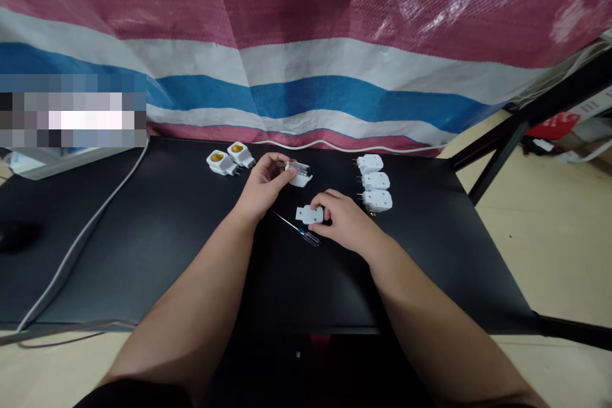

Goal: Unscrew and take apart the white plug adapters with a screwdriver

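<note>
Pinched in my left hand (264, 186) is an opened white plug housing (300, 180), with metal parts showing inside. My right hand (345, 218) grips a flat white cover plate (312, 214) by its right end, just above the table or touching it; I cannot tell which. Between my forearms lies a screwdriver (308, 237) with a clear, blue-collared handle, its shaft pointing up and left toward my left hand. Beyond the left hand sit two white plug adapters with round yellow faces, a nearer one (220, 163) and a farther one (240, 154).
Three white plugs stand in a column at the right: far (370, 163), middle (375, 180) and near (377, 199). A pale cable (90, 223) crosses the black table (157, 236) on the left, near a dark mouse-like object (16, 236). A striped sheet (306, 57) hangs behind.
</note>
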Available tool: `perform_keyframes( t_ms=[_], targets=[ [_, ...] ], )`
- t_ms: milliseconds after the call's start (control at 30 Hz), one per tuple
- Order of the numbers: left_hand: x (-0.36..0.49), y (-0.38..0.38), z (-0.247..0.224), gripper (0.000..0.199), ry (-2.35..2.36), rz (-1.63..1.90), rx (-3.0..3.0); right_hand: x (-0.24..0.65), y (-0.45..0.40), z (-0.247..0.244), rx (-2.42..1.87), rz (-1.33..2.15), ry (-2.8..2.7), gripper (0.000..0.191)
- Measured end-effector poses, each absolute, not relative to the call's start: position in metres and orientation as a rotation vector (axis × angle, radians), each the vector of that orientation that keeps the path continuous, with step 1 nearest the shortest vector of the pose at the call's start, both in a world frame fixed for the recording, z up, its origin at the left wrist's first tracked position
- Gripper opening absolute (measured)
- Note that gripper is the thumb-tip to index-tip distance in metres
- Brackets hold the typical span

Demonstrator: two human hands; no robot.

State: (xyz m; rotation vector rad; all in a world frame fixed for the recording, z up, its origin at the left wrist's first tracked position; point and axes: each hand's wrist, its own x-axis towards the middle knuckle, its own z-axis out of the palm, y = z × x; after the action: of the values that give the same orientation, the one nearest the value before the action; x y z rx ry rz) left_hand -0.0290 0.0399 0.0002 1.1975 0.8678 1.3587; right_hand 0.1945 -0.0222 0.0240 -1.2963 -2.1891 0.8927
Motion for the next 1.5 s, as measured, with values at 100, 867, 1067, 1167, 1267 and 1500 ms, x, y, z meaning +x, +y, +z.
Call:
perform_keyframes(
  t_ms=[100,867,1067,1167,1267,1500],
  targets=[
    [-0.029,0.040,0.001,0.038,0.836,1.317,1.199,0.193,-0.022,0.023,-1.334,0.906,-2.115,0.030],
    [-0.029,0.031,0.008,0.029,0.669,0.979,1.162,0.189,-0.014,0.015,-1.166,0.933,-1.533,0.031],
    [-0.032,0.028,0.011,0.036,0.638,0.843,1.192,0.188,-0.014,0.015,-1.155,0.899,-1.502,0.032],
    [-0.033,0.026,0.012,0.045,0.562,0.782,1.258,0.187,-0.014,0.013,-1.134,0.916,-1.453,0.032],
    [-0.033,0.025,0.012,0.064,0.523,0.737,1.279,0.187,-0.015,0.012,-1.127,0.930,-1.443,0.033],
    [-0.032,0.028,0.007,0.073,0.549,0.829,1.227,0.183,-0.015,0.012,-1.082,0.945,-1.431,0.029]
  ],
)
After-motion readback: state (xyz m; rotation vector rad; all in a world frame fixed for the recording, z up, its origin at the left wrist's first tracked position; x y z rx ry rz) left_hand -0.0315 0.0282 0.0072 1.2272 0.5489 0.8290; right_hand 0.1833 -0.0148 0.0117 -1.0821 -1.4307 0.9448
